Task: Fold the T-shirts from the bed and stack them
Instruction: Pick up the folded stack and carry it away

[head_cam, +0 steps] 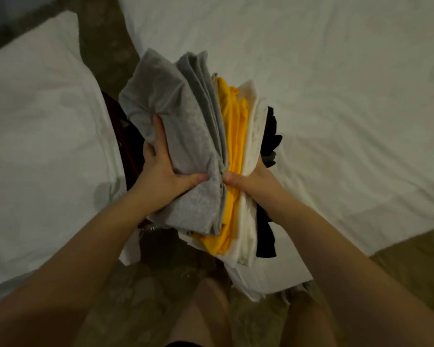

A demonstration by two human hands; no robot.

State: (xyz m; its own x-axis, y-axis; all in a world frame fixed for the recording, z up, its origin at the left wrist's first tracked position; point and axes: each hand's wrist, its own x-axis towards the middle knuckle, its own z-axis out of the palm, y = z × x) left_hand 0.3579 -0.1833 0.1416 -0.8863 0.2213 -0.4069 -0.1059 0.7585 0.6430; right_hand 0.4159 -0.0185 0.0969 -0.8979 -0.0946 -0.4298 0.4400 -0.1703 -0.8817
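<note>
A stack of folded T-shirts (211, 151) is held on its side between both hands, above the gap between two beds. From left to right it shows grey shirts (176, 121), a yellow shirt (233, 156), a white shirt (252, 136) and a black shirt (271, 136). My left hand (166, 174) grips the grey side, thumb pressed on the near edge. My right hand (251, 179) grips the white and black side, its fingers hidden behind the stack.
A bed with a white sheet (336, 96) fills the right and far side. A second white bed (35, 146) lies on the left. Between them runs a brown floor (105, 46), with a dark red object (120, 136) partly hidden under the stack. My legs (211, 316) show below.
</note>
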